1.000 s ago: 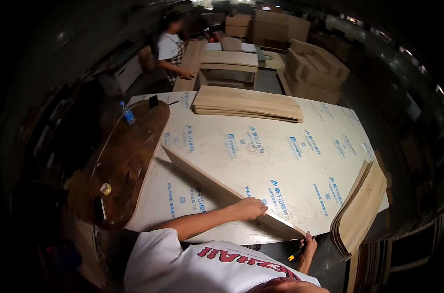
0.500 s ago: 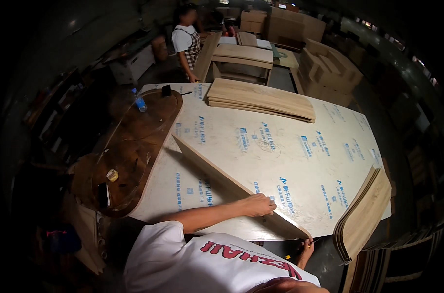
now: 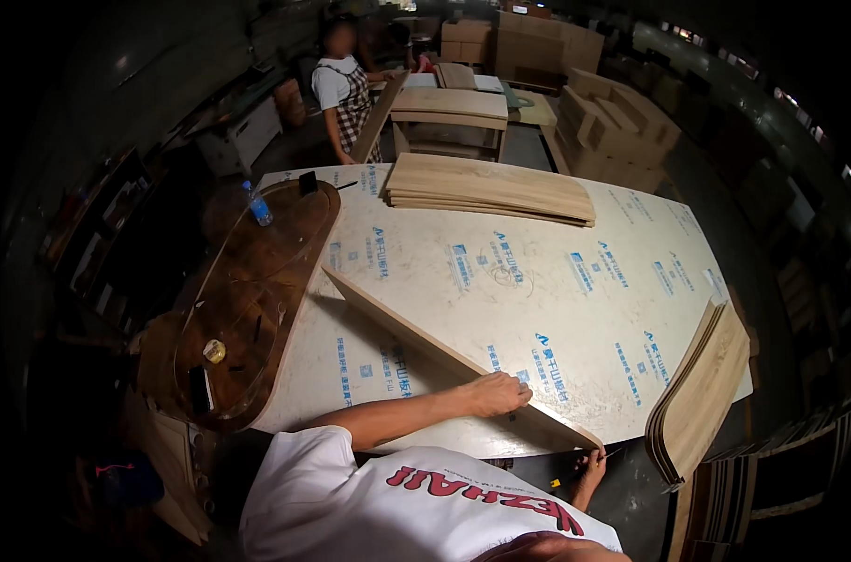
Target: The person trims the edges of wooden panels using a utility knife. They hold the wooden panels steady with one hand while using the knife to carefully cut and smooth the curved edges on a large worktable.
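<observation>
A long wood panel (image 3: 411,332) stands on its edge, slanting across the table from the middle left to the near right. My left hand (image 3: 500,393) is closed over its upper edge, toward the near end. At the panel's near right end is my right hand (image 3: 589,468), its fingers bent and pinched by the corner. A thin dark sliver shows beside those fingers, too small to name. Below the right hand, a small yellow object (image 3: 555,483) shows against the dark floor.
A printed white sheet covers the table (image 3: 463,258). Stacked wood boards (image 3: 491,187) lie at its far side, curved boards (image 3: 697,393) at the right. A brown oval board (image 3: 248,290) on the left bears a bottle (image 3: 257,206) and tape roll (image 3: 215,351). Beyond stands a co-worker (image 3: 346,94).
The view has shifted slightly. My left hand keeps its place on the panel, while the right hand stays at the panel's end with its fingers slightly moved.
</observation>
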{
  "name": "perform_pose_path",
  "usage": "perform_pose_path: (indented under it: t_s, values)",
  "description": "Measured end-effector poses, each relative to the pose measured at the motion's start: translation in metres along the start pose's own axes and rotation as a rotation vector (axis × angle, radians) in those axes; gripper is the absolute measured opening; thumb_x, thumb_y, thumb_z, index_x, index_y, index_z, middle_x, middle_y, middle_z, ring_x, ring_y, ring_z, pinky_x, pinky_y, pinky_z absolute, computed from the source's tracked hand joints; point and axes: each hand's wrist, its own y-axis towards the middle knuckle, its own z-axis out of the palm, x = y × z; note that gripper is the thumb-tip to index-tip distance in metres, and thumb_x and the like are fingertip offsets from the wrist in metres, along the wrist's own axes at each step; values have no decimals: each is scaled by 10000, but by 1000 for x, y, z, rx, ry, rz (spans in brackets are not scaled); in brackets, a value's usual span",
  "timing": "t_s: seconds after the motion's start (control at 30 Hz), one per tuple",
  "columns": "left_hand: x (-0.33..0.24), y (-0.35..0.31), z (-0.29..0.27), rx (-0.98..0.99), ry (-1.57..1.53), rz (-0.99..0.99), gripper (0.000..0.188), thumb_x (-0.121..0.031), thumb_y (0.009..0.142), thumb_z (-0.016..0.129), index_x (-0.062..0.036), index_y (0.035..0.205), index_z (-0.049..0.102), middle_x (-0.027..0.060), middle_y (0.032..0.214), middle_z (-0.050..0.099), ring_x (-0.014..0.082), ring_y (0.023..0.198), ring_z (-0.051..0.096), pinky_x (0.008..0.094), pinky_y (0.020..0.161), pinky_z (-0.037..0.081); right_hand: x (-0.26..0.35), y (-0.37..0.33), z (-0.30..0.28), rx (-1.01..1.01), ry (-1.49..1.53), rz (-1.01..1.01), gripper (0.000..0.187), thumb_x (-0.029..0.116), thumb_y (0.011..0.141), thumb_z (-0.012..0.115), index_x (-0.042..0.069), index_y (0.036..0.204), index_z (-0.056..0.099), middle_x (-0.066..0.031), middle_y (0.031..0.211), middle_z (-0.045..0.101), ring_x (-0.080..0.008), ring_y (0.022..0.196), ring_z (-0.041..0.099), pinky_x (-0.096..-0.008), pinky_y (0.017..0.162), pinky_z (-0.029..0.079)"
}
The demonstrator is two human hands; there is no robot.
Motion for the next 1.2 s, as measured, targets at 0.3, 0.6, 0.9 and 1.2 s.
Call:
perform_pose_path:
  t_s: [0.3,0.6,0.9,1.2]
  values:
    - [-7,-4,-11,1,-54,24,97,-77,895,547,-4,959,547,152,850,631,329,807,650,432,703,531,1,-1,3,-55,13,34,452,337,964,667,73,1313,551,28,699,522,-76,573,506,-221,487,390]
    - [-9,-2,-5,-20,-7,31,132,-91,909,535,4,1000,548,151,861,622,312,812,636,421,700,521,3,-4,4,-62,31,14,451,349,949,687,70,1281,561,41,720,519,-63,590,491,-214,500,386]
    - [-11,-8,-6,-58,3,21,228,-81,904,537,33,1101,546,150,922,626,298,852,619,406,761,510,10,-8,11,-76,19,27,468,334,946,693,58,1299,554,19,754,563,-75,596,519,-220,496,400]
    - [-14,-7,-5,-77,14,8,324,-23,808,612,29,1118,534,137,996,629,292,919,621,395,804,488,12,-7,13,-76,24,34,414,311,961,675,59,1271,568,30,729,519,-73,588,502,-210,502,397]
